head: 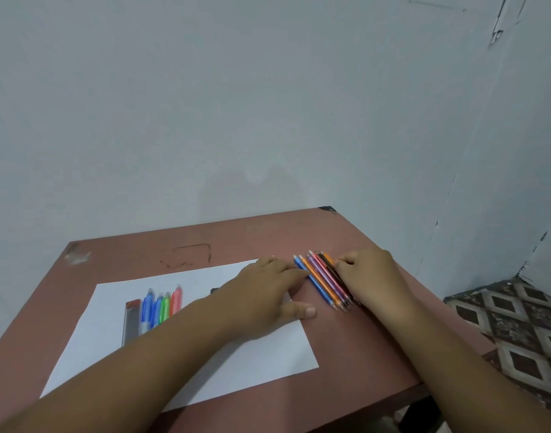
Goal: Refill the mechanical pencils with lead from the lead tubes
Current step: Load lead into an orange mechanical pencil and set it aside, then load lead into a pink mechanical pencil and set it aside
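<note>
Where hands meet: bunched pencils.

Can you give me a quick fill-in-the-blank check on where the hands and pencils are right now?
1. The row of slim coloured mechanical pencils lies on the reddish-brown table, to the ____ of the white paper sheet.
2. The left hand and right hand press that row from ____ sides.
3. The chunky blue, green and pink pencils lie on the ____.

Missing words: right; both; paper
</note>
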The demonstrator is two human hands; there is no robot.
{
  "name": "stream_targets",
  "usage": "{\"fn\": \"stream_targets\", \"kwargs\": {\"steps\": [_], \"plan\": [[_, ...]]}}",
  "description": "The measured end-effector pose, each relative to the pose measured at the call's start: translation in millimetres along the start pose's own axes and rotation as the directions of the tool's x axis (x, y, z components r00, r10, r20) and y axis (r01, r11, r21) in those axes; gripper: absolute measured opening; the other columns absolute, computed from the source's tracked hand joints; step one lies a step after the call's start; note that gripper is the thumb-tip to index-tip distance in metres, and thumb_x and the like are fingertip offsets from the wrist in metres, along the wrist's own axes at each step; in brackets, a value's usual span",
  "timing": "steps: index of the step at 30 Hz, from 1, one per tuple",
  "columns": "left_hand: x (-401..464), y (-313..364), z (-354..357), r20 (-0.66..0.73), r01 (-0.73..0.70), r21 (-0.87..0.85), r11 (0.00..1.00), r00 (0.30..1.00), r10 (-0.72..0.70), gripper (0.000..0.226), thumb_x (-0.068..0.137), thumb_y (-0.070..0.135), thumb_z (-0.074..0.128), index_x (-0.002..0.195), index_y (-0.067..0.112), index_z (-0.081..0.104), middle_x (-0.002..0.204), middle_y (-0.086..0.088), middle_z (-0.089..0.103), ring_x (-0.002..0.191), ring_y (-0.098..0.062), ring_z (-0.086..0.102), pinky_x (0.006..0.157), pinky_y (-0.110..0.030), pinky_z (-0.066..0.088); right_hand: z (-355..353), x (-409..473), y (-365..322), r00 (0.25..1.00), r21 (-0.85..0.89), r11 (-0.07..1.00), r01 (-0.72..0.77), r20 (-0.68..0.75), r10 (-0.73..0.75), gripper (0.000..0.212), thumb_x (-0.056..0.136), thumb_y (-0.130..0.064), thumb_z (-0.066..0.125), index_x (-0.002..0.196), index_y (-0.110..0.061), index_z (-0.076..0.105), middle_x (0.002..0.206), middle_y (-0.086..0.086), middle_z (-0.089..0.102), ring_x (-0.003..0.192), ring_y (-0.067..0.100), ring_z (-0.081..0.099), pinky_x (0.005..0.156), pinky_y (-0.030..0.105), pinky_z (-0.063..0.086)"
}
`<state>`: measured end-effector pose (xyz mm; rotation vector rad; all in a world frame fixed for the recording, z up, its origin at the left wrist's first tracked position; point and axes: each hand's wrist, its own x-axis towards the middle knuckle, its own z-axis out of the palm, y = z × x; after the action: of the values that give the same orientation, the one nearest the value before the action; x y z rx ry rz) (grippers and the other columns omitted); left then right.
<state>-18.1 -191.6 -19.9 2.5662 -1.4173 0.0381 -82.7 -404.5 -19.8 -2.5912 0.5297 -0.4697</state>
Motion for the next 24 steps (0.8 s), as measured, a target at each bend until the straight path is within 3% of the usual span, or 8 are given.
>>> {"fn": "stream_targets", "kwargs": {"steps": [3,7,9,12,14,17,21,24], "plan": [[-16,-12,-8,-0.019,0.014,-0.036,0.999,1.0,-0.015,0.076,0.09,0.078,0.04,0.155,0.038,0.031,0.157,0.015,0.035,0.145,-0.005,0.024,0.116,-0.03,0.025,-3,-2,2,0.979,-0.013,0.994,0.104,-0.173,-0.105,0.028,0.1,-0.025,0.054,0.093,-0.012,0.078,0.085,0.002,0.07,0.076,0.017,0.063,0.071,0.033,0.055],[-52,-48,-30,-0.089,0.118,-0.09,0.989,0.988,-0.126,0.072,0.087,0.077,0.039,0.149,0.043,0.038,0.152,0.023,0.039,0.139,0.0,0.031,0.112,-0.024,0.027,-12,2,-10,0.931,-0.018,0.969,0.246,-0.274,-0.241,0.023,0.101,-0.021,0.058,0.115,-0.021,0.076,0.097,-0.011,0.057,0.085,0.005,0.054,0.079,0.021,0.042],[-76,-70,-40,-0.147,0.195,-0.084,0.977,0.967,-0.206,0.062,0.089,0.072,0.039,0.145,0.045,0.044,0.146,0.029,0.04,0.136,0.003,0.034,0.11,-0.018,0.027,-11,3,-22,0.919,-0.014,0.944,0.331,-0.223,-0.325,0.021,0.1,-0.019,0.061,0.112,-0.023,0.077,0.097,-0.014,0.058,0.084,0.004,0.056,0.08,0.021,0.046],[-112,-99,-49,-0.247,0.327,-0.096,0.94,0.907,-0.34,0.044,0.095,0.059,0.048,0.137,0.047,0.052,0.132,0.039,0.041,0.117,0.016,0.042,0.094,0.0,0.031,-2,-2,-49,0.869,0.025,0.869,0.494,-0.053,-0.492,0.022,0.099,-0.02,0.061,0.108,-0.031,0.078,0.098,-0.017,0.063,0.092,0.006,0.061,0.081,0.025,0.051],[-133,-113,-54,-0.249,0.41,-0.082,0.908,0.874,-0.417,0.046,0.092,0.062,0.046,0.134,0.048,0.055,0.132,0.036,0.047,0.118,0.007,0.047,0.097,-0.015,0.042,10,-6,-69,0.817,0.058,0.819,0.571,0.058,-0.574,0.021,0.1,-0.024,0.06,0.109,-0.035,0.076,0.096,-0.019,0.061,0.092,0.005,0.06,0.077,0.029,0.051],[-157,-125,-55,-0.226,0.439,-0.093,0.894,0.865,-0.448,0.036,0.095,0.049,0.054,0.13,0.044,0.059,0.137,0.022,0.057,0.125,-0.006,0.052,0.108,-0.036,0.044,33,-8,-101,0.731,0.058,0.744,0.665,0.154,-0.665,0.023,0.102,-0.029,0.058,0.118,-0.035,0.074,0.092,-0.024,0.052,0.088,0.002,0.05,0.073,0.024,0.041],[-182,-125,-44,-0.161,0.467,-0.1,0.879,0.864,-0.477,0.037,0.099,0.043,0.051,0.136,0.042,0.055,0.136,0.02,0.056,0.116,-0.001,0.051,0.104,-0.027,0.045,58,-13,-139,0.61,0.06,0.645,0.762,0.267,-0.746,0.029,0.104,-0.033,0.056,0.13,-0.036,0.068,0.121,-0.018,0.062,0.1,-0.004,0.045,0.077,0.013,0.034],[-192,-125,-41,-0.152,0.456,-0.095,0.885,0.872,-0.465,0.041,0.1,0.038,0.055,0.141,0.041,0.051,0.132,0.022,0.056,0.111,0.001,0.05,0.099,-0.021,0.043,72,-17,-157,0.528,0.044,0.565,0.824,0.303,-0.793,0.032,0.105,-0.034,0.055,0.135,-0.038,0.064,0.125,-0.016,0.063,0.104,0.0,0.045,0.079,0.018,0.038]]}}
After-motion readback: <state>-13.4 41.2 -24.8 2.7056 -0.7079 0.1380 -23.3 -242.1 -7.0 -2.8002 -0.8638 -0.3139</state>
